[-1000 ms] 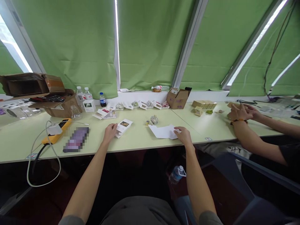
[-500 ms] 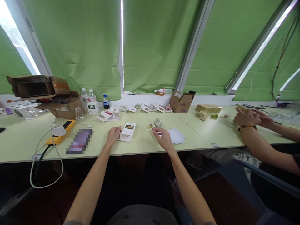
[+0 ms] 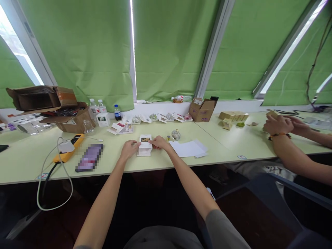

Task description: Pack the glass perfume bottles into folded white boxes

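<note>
A small white box with a picture on its panel is between my two hands at the table's front. My left hand grips its left side, fingers closed on the edge. On the right side, my right hand has its fingers closed on the same box. Just right of that hand stand a round glass bottle and a tiny gold-coloured piece. White paper sheets lie flat to the right of my right forearm.
At the back stand opened small boxes and a cardboard carton. A phone and yellow power strip lie left. Another person's hands hold something at the right, near yellow boxes.
My right hand has moved left from beside the gold-coloured piece to the white box. The box now stands straighter, with both hands on it.
</note>
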The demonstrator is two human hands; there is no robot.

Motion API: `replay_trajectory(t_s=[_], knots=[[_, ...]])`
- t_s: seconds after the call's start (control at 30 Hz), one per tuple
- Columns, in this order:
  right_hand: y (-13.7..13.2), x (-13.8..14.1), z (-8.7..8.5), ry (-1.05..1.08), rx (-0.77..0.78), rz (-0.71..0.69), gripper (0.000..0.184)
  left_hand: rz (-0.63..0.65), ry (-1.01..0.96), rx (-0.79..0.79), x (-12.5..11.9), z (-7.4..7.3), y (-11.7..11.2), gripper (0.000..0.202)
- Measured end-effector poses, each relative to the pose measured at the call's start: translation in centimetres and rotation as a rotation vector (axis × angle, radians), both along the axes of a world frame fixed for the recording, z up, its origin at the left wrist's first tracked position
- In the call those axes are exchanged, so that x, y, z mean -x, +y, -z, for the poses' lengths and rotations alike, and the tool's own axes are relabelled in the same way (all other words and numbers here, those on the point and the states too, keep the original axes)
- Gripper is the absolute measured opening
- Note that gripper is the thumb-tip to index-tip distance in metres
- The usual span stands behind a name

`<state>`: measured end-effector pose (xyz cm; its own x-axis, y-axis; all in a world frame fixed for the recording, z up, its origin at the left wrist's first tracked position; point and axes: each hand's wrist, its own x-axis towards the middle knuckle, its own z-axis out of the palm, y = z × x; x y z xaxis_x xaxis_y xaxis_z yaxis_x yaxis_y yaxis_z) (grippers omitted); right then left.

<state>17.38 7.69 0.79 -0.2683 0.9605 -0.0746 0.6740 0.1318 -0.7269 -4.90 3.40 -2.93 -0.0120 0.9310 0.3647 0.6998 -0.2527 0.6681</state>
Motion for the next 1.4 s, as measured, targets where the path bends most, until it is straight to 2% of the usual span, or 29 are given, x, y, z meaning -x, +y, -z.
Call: replay_trajectory(t_s=[0.13,0.27,0.4,0.57,0.67,0.77,0.93,1.1,1.27,1.4], knots=[[-0.1,-0.7,1.2,0.05,-0.038,0.024,0.042,-0.001,0.078,-0.013,-0.3,0.3,0.2,0.052],[-0.7,-1.0,1.9,-0.012,-0.159,0.088,0.043,-0.014,0.136,-0.008,-0.5,0.8,0.6,0.054],[-1.2,-0.6,2.1,-0.102,-0.268,0.161,0.04,-0.02,0.195,0.044,-0.7,1.0,0.6,0.062],[-1.5,-0.1,1.8,-0.177,-0.275,0.263,0.032,-0.043,0.253,0.11,-1.3,0.3,0.2,0.069],[-1.7,-0.3,1.6,-0.123,-0.265,0.22,0.035,-0.047,0.155,0.146,-1.6,-0.6,0.2,0.065],[-1.8,-0.5,1.6,0.009,-0.256,0.174,0.036,0.004,0.0,0.166,-2.0,-1.7,0.3,0.058],[-1.4,-0.7,2.1,0.258,-0.216,0.145,0.04,0.137,-0.381,0.264,-3.2,-2.8,0.6,0.051],[-0.6,-0.9,2.9,0.376,-0.13,0.147,0.045,0.015,-0.566,0.18,-3.9,-1.7,0.8,0.042],[-0.6,-1.2,3.1,0.279,-0.169,0.195,0.046,0.019,-0.477,0.114,-3.7,0.0,0.9,0.043],[-1.0,-1.3,3.0,0.247,-0.217,0.156,0.044,0.045,-0.422,0.123,-3.4,0.3,0.9,0.045]])
